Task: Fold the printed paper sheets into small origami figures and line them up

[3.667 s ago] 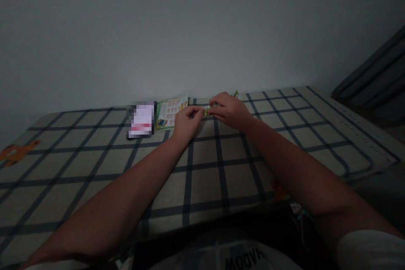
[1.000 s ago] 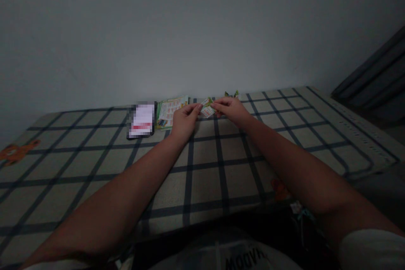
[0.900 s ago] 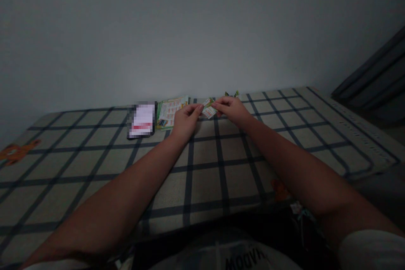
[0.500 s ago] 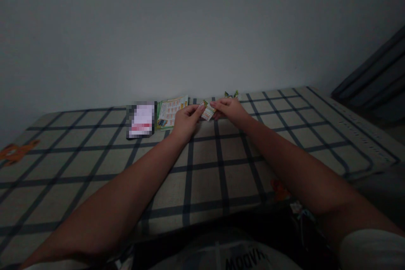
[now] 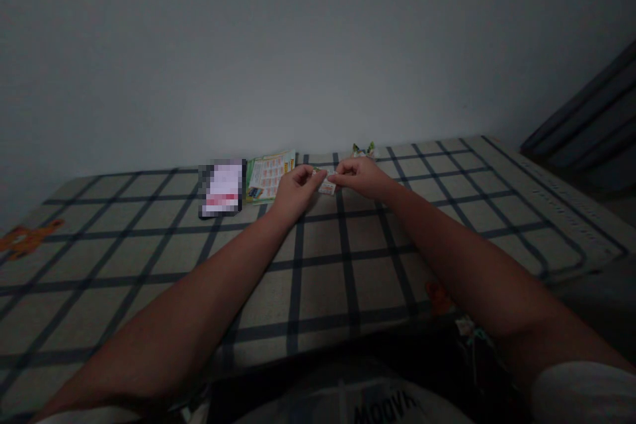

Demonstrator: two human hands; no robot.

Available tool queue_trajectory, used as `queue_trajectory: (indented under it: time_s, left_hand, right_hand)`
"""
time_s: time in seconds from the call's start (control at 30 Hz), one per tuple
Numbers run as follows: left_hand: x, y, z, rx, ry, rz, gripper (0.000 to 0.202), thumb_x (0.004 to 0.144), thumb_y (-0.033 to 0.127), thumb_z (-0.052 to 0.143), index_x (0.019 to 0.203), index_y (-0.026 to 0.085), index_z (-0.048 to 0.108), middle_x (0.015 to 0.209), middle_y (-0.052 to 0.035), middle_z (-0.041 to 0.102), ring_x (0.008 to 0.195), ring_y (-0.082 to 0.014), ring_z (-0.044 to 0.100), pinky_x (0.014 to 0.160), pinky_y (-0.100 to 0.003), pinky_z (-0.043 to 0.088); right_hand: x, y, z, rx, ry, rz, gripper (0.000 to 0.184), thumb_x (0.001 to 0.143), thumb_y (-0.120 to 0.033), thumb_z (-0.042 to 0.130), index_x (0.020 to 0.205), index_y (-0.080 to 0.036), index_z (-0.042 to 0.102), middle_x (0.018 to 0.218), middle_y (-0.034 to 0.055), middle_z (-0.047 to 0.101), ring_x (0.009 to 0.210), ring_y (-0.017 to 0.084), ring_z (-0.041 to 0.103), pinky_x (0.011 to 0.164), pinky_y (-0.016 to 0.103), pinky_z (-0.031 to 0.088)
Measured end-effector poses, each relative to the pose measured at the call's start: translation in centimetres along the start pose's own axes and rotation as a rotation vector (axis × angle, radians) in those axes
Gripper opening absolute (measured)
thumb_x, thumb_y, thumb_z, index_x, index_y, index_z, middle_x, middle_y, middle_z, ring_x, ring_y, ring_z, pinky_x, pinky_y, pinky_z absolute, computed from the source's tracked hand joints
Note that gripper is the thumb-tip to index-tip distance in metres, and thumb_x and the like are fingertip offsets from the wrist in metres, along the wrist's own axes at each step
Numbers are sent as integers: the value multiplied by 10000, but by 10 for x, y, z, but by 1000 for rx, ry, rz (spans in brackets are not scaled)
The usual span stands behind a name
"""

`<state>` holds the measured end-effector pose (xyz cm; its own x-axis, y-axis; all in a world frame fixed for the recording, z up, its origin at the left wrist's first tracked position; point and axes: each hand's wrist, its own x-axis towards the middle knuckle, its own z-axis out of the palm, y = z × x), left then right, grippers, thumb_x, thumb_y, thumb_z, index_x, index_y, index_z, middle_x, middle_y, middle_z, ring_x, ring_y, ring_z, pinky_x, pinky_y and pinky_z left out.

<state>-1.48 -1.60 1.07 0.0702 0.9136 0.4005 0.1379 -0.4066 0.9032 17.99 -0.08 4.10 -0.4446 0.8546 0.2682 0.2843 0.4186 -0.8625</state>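
Observation:
A small printed packet [image 5: 326, 189], white with green and red print, is pinched between both hands above the checked cloth. My left hand [image 5: 297, 189] has thumb and fingers closed on its left edge. From the other side, my right hand [image 5: 362, 177] pinches its upper right part, fingertips close to the left thumb. Much of the packet is covered by fingers. Just left of my left hand lies a green and white printed sheet [image 5: 271, 173]. Behind my right hand sits a small crumpled green and white piece [image 5: 364, 150], partly hidden.
A phone [image 5: 222, 189] with a lit, blurred screen lies left of the sheet. The checked cloth [image 5: 322, 291] covers the surface up to a grey wall [image 5: 318, 46]. Dark folded fabric [image 5: 591, 112] hangs at the right.
The packet has turned and now shows less between the hands. Both thumbs have come closer together over its upper edge. The phone and sheet have not moved.

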Motion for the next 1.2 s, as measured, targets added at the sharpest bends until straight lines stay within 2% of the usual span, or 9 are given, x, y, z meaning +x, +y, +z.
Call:
queue_trajectory:
  time_s: [0.13, 0.27, 0.53, 0.63, 0.73, 0.83, 0.9, 1.03, 1.2]
  left_hand:
    - [3, -7, -2, -1, 46, 86, 360, 800, 518, 759, 724, 211, 587, 646, 29, 516, 626, -133, 477, 598, -265, 361]
    - [4, -8, -1, -80, 42, 76, 384, 789, 544, 763, 744, 220, 561, 665, 32, 506, 633, -132, 468, 601, -264, 356]
    - [0, 1, 4, -91, 31, 36, 403, 769, 572, 759, 746, 226, 553, 651, 39, 485, 610, -127, 438, 590, -269, 324]
    - [0, 3, 3, -80, 84, 73, 405, 783, 560, 754, 721, 223, 538, 648, 40, 481, 616, -125, 447, 613, -270, 353]
    - [0, 3, 3, -75, 81, 97, 364, 795, 526, 758, 740, 216, 574, 704, 24, 556, 674, -129, 513, 676, -272, 413]
    - [1, 2, 4, -106, 55, 88, 332, 798, 507, 757, 769, 214, 604, 778, 3, 626, 741, -140, 573, 749, -285, 458]
    - [0, 3, 4, -125, 39, 79, 312, 787, 489, 769, 795, 213, 626, 812, -4, 651, 775, -145, 597, 782, -289, 471]
    - [-2, 8, 3, -112, 12, 67, 286, 794, 481, 762, 880, 215, 700, 872, -25, 703, 828, -163, 641, 810, -295, 496]
    - [-2, 14, 1, 65, -34, 122, 294, 835, 512, 723, 880, 230, 791, 949, -70, 774, 917, -216, 688, 863, -345, 522]
  right_hand:
    - [2, 2, 1, 65, 26, 3, 366, 765, -512, 700, 717, -151, 673, 665, 36, 670, 654, 147, 618, 650, 284, 489]
    - [2, 4, 2, 138, 33, -18, 438, 768, -588, 682, 780, -151, 701, 725, 45, 690, 703, 155, 623, 694, 296, 503]
    - [-2, -4, 1, -78, 164, -128, 413, 838, -541, 624, 652, -173, 620, 617, 2, 566, 623, 122, 482, 609, 271, 388]
    - [-1, -3, 4, 34, 130, -112, 373, 792, -543, 674, 741, -174, 649, 698, 12, 615, 696, 139, 546, 672, 275, 444]
    - [0, 1, 8, 135, 42, -56, 384, 699, -529, 764, 787, -172, 653, 727, 10, 627, 723, 153, 587, 692, 284, 470]
    - [1, 5, 9, 137, 4, -30, 377, 743, -542, 725, 758, -177, 632, 721, 19, 634, 733, 168, 617, 687, 291, 474]
    - [1, 7, 7, 84, 25, -61, 356, 785, -528, 689, 754, -180, 624, 725, 22, 639, 724, 165, 611, 674, 285, 460]
    - [1, 5, -2, -257, 25, -191, 278, 843, -409, 660, 704, -170, 631, 649, 3, 591, 637, 132, 493, 621, 268, 353]
    - [0, 1, -10, -459, -52, -317, 200, 858, -303, 632, 707, -174, 660, 677, 15, 606, 689, 146, 492, 692, 286, 338]
